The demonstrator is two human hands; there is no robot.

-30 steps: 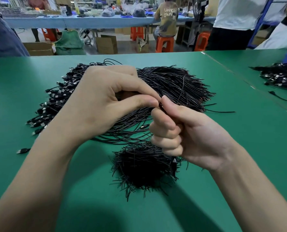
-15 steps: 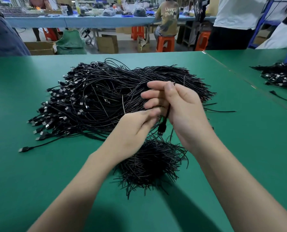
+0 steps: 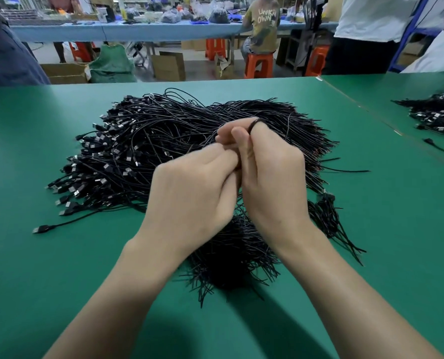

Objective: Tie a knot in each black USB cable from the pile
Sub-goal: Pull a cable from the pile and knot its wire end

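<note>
From the head camera I look down on a green table (image 3: 34, 281) with a large pile (image 3: 143, 146) of black cables spread across its middle, plugs fanned to the left. My two hands are pressed together just above it. The right hand (image 3: 270, 177) is curled, with one cable (image 3: 254, 123) looped round a raised fingertip. The left hand (image 3: 197, 193) tucks its fingertips in against the right palm; they are hidden there, so I cannot tell whether they pinch the cable's loose end.

Nearer to me, partly under my wrists, lies a smaller heap (image 3: 231, 260) of cables, probably the finished ones.

The risks, as I judge them: the loop is small and sits near the fingertip, so it could slide off before the end is passed through, leaving no knot. The free length trails down into the pile, so pulling tight may snag neighbours or drag several up together. Thin, springy wire could also loosen again once released.
</note>
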